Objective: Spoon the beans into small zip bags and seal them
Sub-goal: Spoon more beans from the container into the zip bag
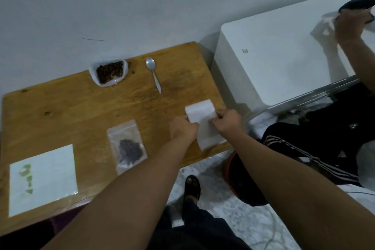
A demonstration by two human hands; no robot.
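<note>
Nearer than the spoon (153, 75), a pack of zip bags (200, 111) is pinched in the curled fingers of the left hand (183, 128) and right hand (227, 122), probably so one can be peeled free. The beans (109, 72) are set open left of the spoon.

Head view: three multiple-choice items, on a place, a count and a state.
1. Where does the spoon lie? A) right of the open bean bag B) inside it C) in a cup
2. How many small bags with beans lie on the table? A) none B) one C) three
3. What do both hands hold? A) the spoon B) the pale bag pack C) nothing
Answers: 1 A, it lies on wood beside that bag; 2 B, one filled zip bag sits mid-table; 3 B, left hand and right hand pinch the pack.
</note>
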